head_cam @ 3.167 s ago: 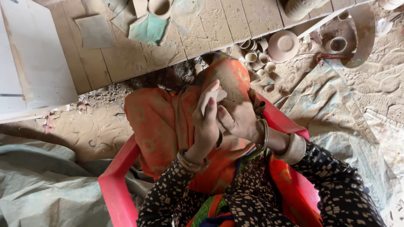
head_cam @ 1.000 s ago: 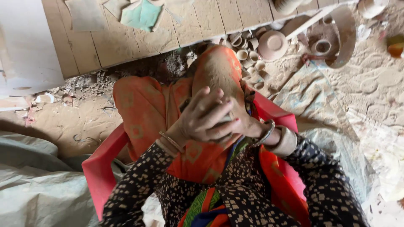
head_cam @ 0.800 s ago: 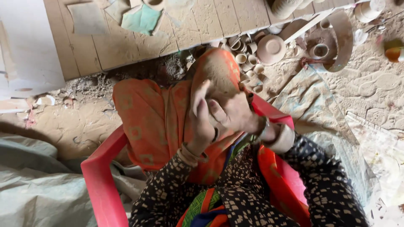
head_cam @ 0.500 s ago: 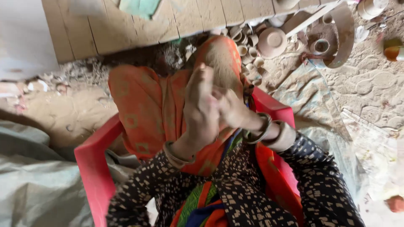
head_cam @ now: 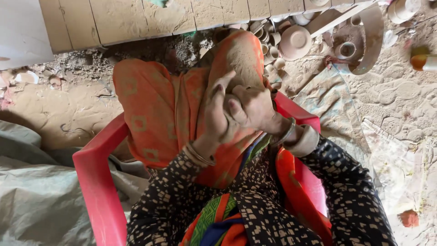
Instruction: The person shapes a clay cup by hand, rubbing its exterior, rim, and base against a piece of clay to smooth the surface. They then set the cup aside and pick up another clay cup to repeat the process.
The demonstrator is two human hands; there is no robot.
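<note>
The left hand [head_cam: 217,116] stands upright, fingers straight and close together, pressed palm to palm against the right hand [head_cam: 250,107], whose fingers curl loosely over it. Whether anything lies between the palms cannot be told. Behind the fingers spreads the orange cloth [head_cam: 157,114] on the lap; beyond their tips sit small clay cups [head_cam: 273,38]; a red plastic chair [head_cam: 98,182] lies below the wrists.

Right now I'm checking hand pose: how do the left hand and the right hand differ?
The left hand stands upright with fingers stretched upward; the right hand is curled, fingers folded against the left one. The left wrist bears thin bangles; the right wrist bears a thin bangle plus a broad cuff. Both are dusty with clay, pressed together over the orange cloth.
</note>
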